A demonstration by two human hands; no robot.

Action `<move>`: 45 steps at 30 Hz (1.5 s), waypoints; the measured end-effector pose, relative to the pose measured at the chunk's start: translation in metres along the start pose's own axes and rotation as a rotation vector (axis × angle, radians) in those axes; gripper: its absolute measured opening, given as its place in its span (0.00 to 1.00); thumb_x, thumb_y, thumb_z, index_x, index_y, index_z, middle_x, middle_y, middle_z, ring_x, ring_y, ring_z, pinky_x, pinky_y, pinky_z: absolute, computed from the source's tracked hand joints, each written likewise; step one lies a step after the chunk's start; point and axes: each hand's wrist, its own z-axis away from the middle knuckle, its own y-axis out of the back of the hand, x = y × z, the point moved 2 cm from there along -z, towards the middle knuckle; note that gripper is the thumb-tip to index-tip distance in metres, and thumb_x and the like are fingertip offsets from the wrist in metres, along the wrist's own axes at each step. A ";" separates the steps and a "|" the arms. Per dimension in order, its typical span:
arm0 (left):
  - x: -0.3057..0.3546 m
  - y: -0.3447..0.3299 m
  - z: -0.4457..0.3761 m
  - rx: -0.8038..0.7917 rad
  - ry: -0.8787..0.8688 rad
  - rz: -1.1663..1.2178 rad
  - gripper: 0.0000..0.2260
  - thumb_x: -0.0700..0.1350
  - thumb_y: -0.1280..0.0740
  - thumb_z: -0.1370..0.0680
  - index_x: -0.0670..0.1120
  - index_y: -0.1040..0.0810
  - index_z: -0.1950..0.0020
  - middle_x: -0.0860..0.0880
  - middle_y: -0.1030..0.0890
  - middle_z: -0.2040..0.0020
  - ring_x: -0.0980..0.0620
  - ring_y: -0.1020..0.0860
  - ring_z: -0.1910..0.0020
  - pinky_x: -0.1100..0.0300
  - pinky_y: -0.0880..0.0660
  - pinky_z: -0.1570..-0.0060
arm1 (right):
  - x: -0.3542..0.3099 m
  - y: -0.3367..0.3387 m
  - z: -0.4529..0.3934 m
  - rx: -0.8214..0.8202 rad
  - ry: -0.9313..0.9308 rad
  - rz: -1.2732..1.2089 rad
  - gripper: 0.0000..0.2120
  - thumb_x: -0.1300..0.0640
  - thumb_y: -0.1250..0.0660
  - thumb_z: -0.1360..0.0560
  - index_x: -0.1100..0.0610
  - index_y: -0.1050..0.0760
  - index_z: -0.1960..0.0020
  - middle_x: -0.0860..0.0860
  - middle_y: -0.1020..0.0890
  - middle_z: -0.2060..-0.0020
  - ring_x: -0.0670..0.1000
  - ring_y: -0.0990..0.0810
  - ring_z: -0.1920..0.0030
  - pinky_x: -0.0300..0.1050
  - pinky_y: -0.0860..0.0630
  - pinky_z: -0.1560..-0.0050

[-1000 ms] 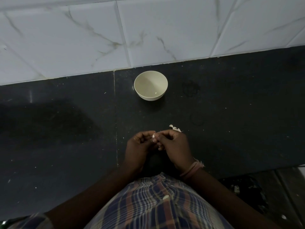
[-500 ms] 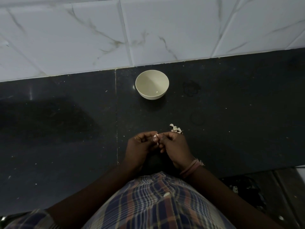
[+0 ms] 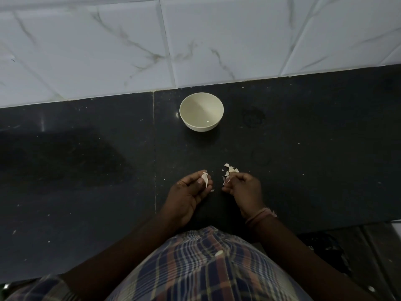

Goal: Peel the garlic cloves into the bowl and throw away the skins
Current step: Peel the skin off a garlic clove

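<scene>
Our hands, joined a moment ago, now part: the left hand pinches the garlic clove in its fingers, the right hand pinches torn skin. We judge the clove nearly bare; the bowl waits farther back on the table.

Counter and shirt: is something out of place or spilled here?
Yes. Garlic skins lie loose on the dark counter beside the right hand, not thrown away, and one pale scrap sits on the plaid shirt.
</scene>
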 end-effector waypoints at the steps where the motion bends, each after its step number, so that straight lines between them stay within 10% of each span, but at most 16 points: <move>1: 0.000 0.000 0.000 0.003 0.008 0.003 0.11 0.33 0.38 0.18 0.38 0.20 0.39 0.42 0.14 0.46 0.50 0.15 0.49 0.60 0.18 0.52 | 0.001 0.002 -0.002 0.008 0.018 0.043 0.05 0.66 0.36 0.19 0.65 0.22 0.46 0.61 0.15 0.55 0.53 0.15 0.61 0.50 0.16 0.52; 10: 0.001 -0.002 -0.003 0.014 -0.031 -0.067 0.10 0.33 0.35 0.20 0.38 0.19 0.41 0.43 0.14 0.48 0.50 0.15 0.50 0.61 0.18 0.53 | -0.015 -0.011 0.022 0.060 0.430 0.463 0.04 0.55 0.30 0.22 0.54 0.17 0.51 0.48 0.15 0.55 0.48 0.17 0.53 0.47 0.21 0.48; 21: 0.002 0.000 0.000 0.061 -0.179 -0.431 0.12 0.33 0.28 0.24 0.43 0.16 0.43 0.42 0.13 0.47 0.40 0.16 0.45 0.38 0.22 0.38 | -0.020 -0.025 0.034 -0.152 0.226 0.190 0.05 0.61 0.28 0.23 0.62 0.16 0.54 0.56 0.14 0.64 0.52 0.16 0.66 0.49 0.18 0.61; 34: 0.009 -0.002 0.006 0.046 -0.202 -0.523 0.08 0.38 0.26 0.23 0.42 0.15 0.44 0.43 0.13 0.50 0.43 0.14 0.48 0.45 0.19 0.44 | -0.017 -0.028 0.037 -0.154 0.190 0.302 0.09 0.62 0.37 0.18 0.64 0.19 0.51 0.52 0.19 0.69 0.40 0.24 0.77 0.33 0.28 0.73; 45: 0.003 -0.001 -0.001 0.071 -0.149 -0.278 0.08 0.35 0.29 0.22 0.40 0.17 0.44 0.40 0.14 0.49 0.44 0.16 0.50 0.47 0.20 0.43 | -0.016 -0.024 0.032 -0.142 0.085 0.106 0.07 0.61 0.36 0.19 0.63 0.20 0.51 0.56 0.16 0.63 0.49 0.19 0.66 0.41 0.22 0.64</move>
